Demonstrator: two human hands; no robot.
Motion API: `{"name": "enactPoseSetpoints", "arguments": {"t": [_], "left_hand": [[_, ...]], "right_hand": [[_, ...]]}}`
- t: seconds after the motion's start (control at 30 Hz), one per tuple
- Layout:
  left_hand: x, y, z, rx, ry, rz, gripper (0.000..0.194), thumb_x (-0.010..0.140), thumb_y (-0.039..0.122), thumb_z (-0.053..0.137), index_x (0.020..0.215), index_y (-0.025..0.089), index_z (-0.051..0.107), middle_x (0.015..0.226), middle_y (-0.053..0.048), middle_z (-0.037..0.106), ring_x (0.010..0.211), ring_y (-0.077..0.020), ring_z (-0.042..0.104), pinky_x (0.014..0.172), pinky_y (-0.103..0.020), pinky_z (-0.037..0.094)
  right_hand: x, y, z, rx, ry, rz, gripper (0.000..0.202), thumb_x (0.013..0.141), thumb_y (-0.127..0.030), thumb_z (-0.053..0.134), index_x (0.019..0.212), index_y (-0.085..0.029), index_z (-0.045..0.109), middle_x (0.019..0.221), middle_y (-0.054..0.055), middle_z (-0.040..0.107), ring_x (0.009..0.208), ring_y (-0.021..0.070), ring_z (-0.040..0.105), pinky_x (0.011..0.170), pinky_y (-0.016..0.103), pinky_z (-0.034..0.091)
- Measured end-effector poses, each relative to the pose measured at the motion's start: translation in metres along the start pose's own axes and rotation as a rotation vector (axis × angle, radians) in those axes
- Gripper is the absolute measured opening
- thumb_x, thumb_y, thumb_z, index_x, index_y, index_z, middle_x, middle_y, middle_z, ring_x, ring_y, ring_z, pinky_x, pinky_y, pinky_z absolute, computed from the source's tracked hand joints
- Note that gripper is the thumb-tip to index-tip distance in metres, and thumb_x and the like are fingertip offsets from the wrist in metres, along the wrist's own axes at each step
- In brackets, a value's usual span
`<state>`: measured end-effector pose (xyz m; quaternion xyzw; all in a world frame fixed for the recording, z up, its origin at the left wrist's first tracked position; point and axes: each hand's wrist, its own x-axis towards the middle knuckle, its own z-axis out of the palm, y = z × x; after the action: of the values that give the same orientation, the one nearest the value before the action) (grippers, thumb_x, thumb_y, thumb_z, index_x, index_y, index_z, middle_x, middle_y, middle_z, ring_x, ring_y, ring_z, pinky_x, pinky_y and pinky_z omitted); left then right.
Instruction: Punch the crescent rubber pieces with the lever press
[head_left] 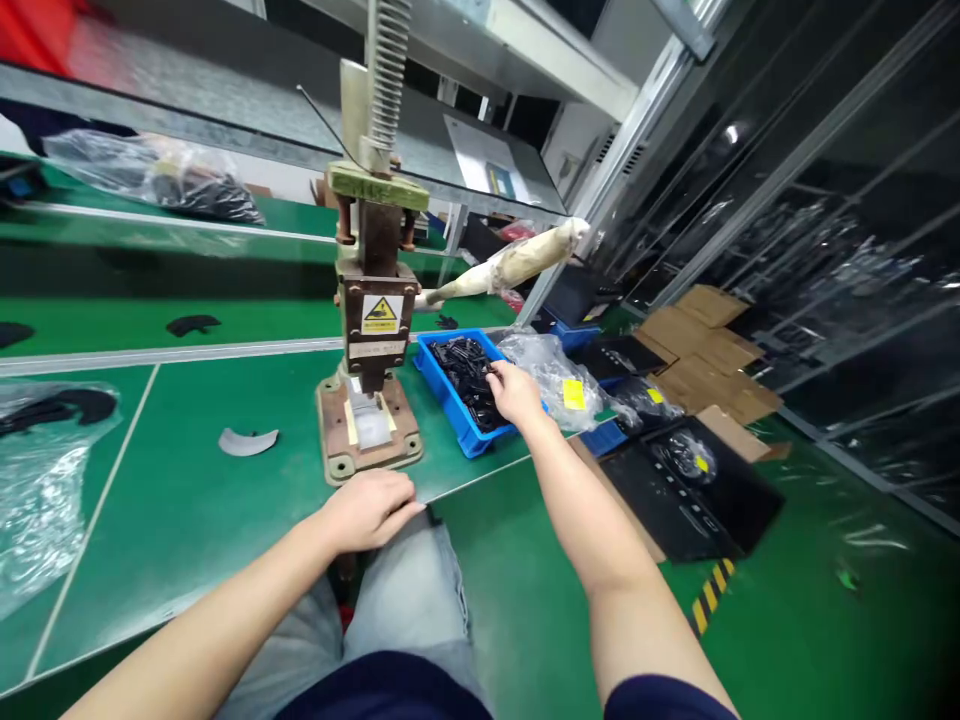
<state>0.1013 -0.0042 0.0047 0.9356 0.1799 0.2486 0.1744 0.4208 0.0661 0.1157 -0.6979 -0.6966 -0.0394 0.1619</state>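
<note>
My right hand (516, 392) reaches over the rim of a blue bin (457, 410) full of small black parts (466, 372). Its fingers are pinched together, with a small black part at the fingertips. My left hand (371, 510) lies at the table's front edge, just before the base of a hand press (379, 320). Its fingers are curled and a dark bit shows by the thumb tip; what it holds, if anything, is hidden. On the press base, a clear plate (371, 425) sits beneath the ram.
The press lever (525, 260), wrapped in white, sticks out above the bin. A grey curved piece (247, 442) lies left of the press. Plastic bags (555, 370) stand right of the bin, with open cartons (690, 480) beyond. Another bag (45, 500) lies at the far left.
</note>
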Motion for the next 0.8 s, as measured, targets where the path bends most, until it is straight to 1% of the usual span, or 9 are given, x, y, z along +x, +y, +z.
{"name": "enactPoseSetpoints", "arguments": {"t": [0.1, 0.17, 0.23, 0.3, 0.37, 0.47, 0.53, 0.67, 0.8], "left_hand": [[-0.002, 0.001, -0.003, -0.091, 0.136, -0.062, 0.020, 0.106, 0.034, 0.056, 0.095, 0.020, 0.065, 0.079, -0.003, 0.066, 0.072, -0.0170, 0.063, 0.070, -0.030, 0.047], [-0.005, 0.004, -0.007, -0.210, 0.300, -0.191, 0.017, 0.105, 0.035, 0.060, 0.107, 0.019, 0.066, 0.082, -0.002, 0.066, 0.069, -0.0143, 0.062, 0.066, -0.027, 0.048], [-0.009, 0.008, -0.011, -0.349, 0.490, -0.350, 0.025, 0.103, 0.037, 0.063, 0.121, 0.019, 0.064, 0.087, -0.002, 0.068, 0.068, -0.0120, 0.062, 0.064, -0.025, 0.050], [-0.013, 0.013, -0.018, -0.449, 0.610, -0.453, 0.037, 0.102, 0.039, 0.066, 0.132, 0.019, 0.061, 0.098, -0.004, 0.071, 0.070, -0.0110, 0.064, 0.064, -0.024, 0.053], [-0.017, 0.018, -0.025, -0.461, 0.636, -0.456, 0.039, 0.100, 0.038, 0.070, 0.134, 0.020, 0.065, 0.105, -0.007, 0.073, 0.073, -0.0113, 0.066, 0.065, -0.024, 0.054], [-0.026, 0.026, -0.036, -0.364, 0.617, -0.395, 0.024, 0.099, 0.033, 0.071, 0.119, 0.021, 0.075, 0.104, -0.007, 0.076, 0.083, -0.0145, 0.070, 0.072, -0.027, 0.057], [-0.034, 0.032, -0.041, -0.319, 0.627, -0.402, 0.018, 0.100, 0.030, 0.070, 0.114, 0.021, 0.077, 0.101, -0.007, 0.077, 0.084, -0.0148, 0.070, 0.073, -0.027, 0.057], [-0.049, 0.043, -0.045, -0.305, 0.667, -0.438, 0.017, 0.100, 0.029, 0.070, 0.113, 0.020, 0.077, 0.098, -0.007, 0.077, 0.078, -0.0138, 0.069, 0.067, -0.026, 0.057], [-0.060, 0.050, -0.045, -0.307, 0.660, -0.421, 0.017, 0.100, 0.026, 0.071, 0.114, 0.020, 0.077, 0.096, -0.006, 0.077, 0.079, -0.0137, 0.070, 0.067, -0.025, 0.058]], "right_hand": [[-0.025, -0.028, 0.001, 0.107, 0.046, -0.151, 0.035, 0.108, -0.036, 0.044, 0.127, -0.016, 0.067, 0.122, 0.012, 0.072, 0.110, 0.0203, 0.067, 0.100, 0.034, 0.052], [-0.047, -0.051, 0.006, 0.181, 0.025, -0.262, 0.033, 0.108, -0.040, 0.049, 0.120, -0.018, 0.069, 0.115, 0.010, 0.074, 0.106, 0.0195, 0.068, 0.096, 0.034, 0.052], [-0.068, -0.074, 0.013, 0.229, -0.002, -0.387, 0.029, 0.107, -0.041, 0.053, 0.115, -0.020, 0.071, 0.110, 0.008, 0.075, 0.103, 0.0193, 0.068, 0.093, 0.034, 0.050], [-0.085, -0.094, 0.021, 0.216, 0.010, -0.525, 0.024, 0.106, -0.037, 0.055, 0.112, -0.021, 0.072, 0.105, 0.006, 0.076, 0.099, 0.0190, 0.067, 0.087, 0.035, 0.046], [-0.095, -0.110, 0.028, 0.166, 0.054, -0.644, 0.021, 0.106, -0.033, 0.055, 0.110, -0.020, 0.071, 0.098, 0.006, 0.075, 0.092, 0.0185, 0.065, 0.078, 0.036, 0.040], [-0.101, -0.126, 0.035, 0.170, 0.088, -0.719, 0.018, 0.105, -0.030, 0.056, 0.108, -0.018, 0.070, 0.094, 0.007, 0.074, 0.087, 0.0180, 0.064, 0.074, 0.036, 0.037], [-0.104, -0.132, 0.039, 0.264, 0.094, -0.722, 0.018, 0.105, -0.030, 0.058, 0.111, -0.018, 0.069, 0.098, 0.007, 0.076, 0.090, 0.0177, 0.066, 0.076, 0.035, 0.041], [-0.112, -0.137, 0.044, 0.479, 0.097, -0.699, 0.018, 0.103, -0.029, 0.062, 0.117, -0.020, 0.069, 0.107, 0.005, 0.078, 0.095, 0.0167, 0.071, 0.081, 0.035, 0.049], [-0.120, -0.139, 0.047, 0.551, 0.100, -0.714, 0.018, 0.102, -0.028, 0.063, 0.118, -0.021, 0.070, 0.105, 0.005, 0.079, 0.092, 0.0167, 0.071, 0.080, 0.035, 0.051]]}}
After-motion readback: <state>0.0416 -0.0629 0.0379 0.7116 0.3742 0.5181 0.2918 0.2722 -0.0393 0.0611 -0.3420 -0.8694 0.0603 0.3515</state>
